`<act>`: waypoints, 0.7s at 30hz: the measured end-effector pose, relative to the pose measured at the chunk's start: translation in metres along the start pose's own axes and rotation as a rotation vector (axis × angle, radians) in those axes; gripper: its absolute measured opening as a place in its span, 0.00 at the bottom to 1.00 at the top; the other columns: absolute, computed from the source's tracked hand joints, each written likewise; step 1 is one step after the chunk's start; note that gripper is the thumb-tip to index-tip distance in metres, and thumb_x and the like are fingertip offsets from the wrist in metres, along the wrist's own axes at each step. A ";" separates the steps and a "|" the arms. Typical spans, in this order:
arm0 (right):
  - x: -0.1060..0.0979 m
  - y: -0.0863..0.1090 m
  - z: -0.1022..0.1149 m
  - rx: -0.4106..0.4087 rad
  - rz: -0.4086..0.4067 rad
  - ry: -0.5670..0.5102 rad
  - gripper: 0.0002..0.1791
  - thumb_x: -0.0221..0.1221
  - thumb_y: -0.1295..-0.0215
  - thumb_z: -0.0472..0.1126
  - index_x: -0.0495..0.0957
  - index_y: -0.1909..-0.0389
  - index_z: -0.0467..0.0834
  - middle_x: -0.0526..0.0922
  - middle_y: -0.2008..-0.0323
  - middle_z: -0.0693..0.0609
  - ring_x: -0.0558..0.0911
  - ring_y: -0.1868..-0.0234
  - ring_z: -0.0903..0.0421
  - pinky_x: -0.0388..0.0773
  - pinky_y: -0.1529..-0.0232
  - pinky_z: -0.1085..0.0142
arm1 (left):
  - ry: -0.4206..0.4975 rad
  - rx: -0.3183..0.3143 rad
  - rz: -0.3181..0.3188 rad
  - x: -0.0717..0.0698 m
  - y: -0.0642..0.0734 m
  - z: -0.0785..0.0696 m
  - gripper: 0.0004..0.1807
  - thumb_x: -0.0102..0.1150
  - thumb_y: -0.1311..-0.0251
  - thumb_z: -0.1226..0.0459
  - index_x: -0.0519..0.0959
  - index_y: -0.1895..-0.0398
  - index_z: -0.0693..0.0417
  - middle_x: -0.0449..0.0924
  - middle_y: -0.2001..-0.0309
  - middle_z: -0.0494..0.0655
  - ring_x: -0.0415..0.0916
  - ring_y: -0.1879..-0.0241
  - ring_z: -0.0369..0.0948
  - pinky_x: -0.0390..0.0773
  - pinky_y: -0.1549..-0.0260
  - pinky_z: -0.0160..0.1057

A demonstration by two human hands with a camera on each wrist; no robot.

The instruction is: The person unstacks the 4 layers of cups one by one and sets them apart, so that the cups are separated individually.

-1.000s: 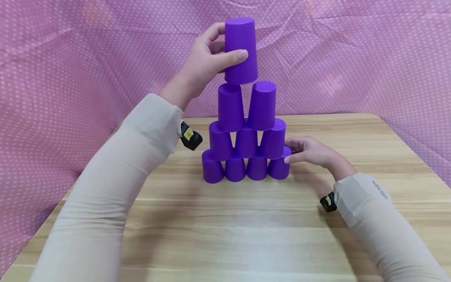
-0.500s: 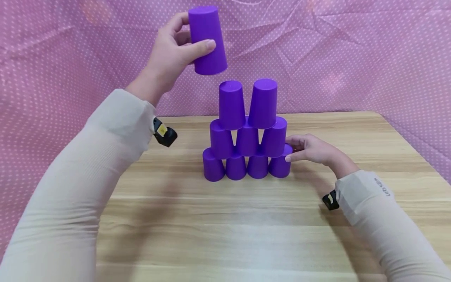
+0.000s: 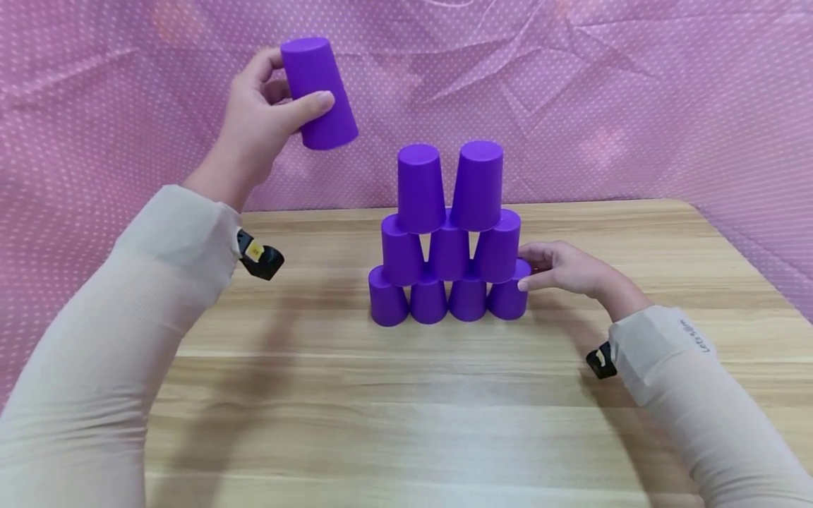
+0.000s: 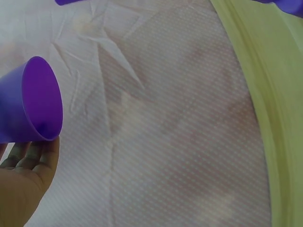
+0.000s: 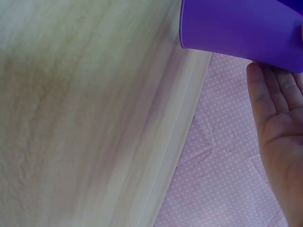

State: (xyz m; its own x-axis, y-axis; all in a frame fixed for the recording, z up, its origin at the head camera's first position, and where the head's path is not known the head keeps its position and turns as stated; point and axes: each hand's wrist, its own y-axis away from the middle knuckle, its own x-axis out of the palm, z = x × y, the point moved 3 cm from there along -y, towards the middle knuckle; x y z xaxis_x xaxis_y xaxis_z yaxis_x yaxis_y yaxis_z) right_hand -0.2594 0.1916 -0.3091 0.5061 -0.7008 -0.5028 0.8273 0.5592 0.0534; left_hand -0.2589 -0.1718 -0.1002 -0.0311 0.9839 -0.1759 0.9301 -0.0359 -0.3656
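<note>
My left hand [image 3: 257, 123] grips an upside-down purple cup [image 3: 327, 74] in the air, left of and above the stack, thumb across its near side and fingers behind. The cup leans a little; in the left wrist view its open mouth [image 4: 42, 99] shows. Purple cups stand mouth down in a stepped stack: two on top, such as the upper left cup [image 3: 420, 189], three in the middle row [image 3: 449, 250] and several along the bottom. At the stack's right end my right hand [image 3: 568, 268] holds the bottom right cup [image 3: 508, 300] between thumb and fingers.
The stack stands on a wood-grain table [image 3: 394, 423]. A pink dotted cloth [image 3: 571, 106] hangs behind and at both sides. Each wrist carries a small black camera, the left camera [image 3: 260, 255] and the right camera [image 3: 600, 361].
My left hand has carried its cup from over the top two cups leftward, rising first and then lowering, and the cup now tilts more. The right hand and the stack stay in place.
</note>
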 end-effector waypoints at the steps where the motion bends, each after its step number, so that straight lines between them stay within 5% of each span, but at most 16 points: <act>1: 0.000 0.000 0.000 -0.001 0.002 -0.001 0.31 0.62 0.43 0.35 0.64 0.40 0.31 0.76 0.48 0.36 0.78 0.50 0.58 0.76 0.49 0.71 | -0.005 -0.009 -0.011 -0.003 0.002 0.003 0.31 0.68 0.51 0.65 0.68 0.42 0.46 0.72 0.48 0.49 0.71 0.46 0.45 0.71 0.41 0.45; 21: 0.000 0.001 -0.001 -0.006 -0.001 -0.015 0.31 0.62 0.43 0.35 0.64 0.40 0.30 0.75 0.47 0.35 0.78 0.51 0.62 0.75 0.49 0.72 | -0.192 -0.131 -0.164 -0.046 0.020 0.066 0.31 0.69 0.52 0.61 0.68 0.43 0.45 0.73 0.53 0.42 0.71 0.52 0.39 0.69 0.40 0.45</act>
State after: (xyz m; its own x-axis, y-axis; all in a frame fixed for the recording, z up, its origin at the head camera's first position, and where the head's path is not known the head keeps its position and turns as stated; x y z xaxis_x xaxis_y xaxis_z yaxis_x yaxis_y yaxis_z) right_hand -0.2591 0.1924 -0.3095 0.5090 -0.7078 -0.4898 0.8263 0.5612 0.0477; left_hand -0.2632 -0.2292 -0.1594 -0.2418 0.9232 -0.2989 0.9460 0.1558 -0.2842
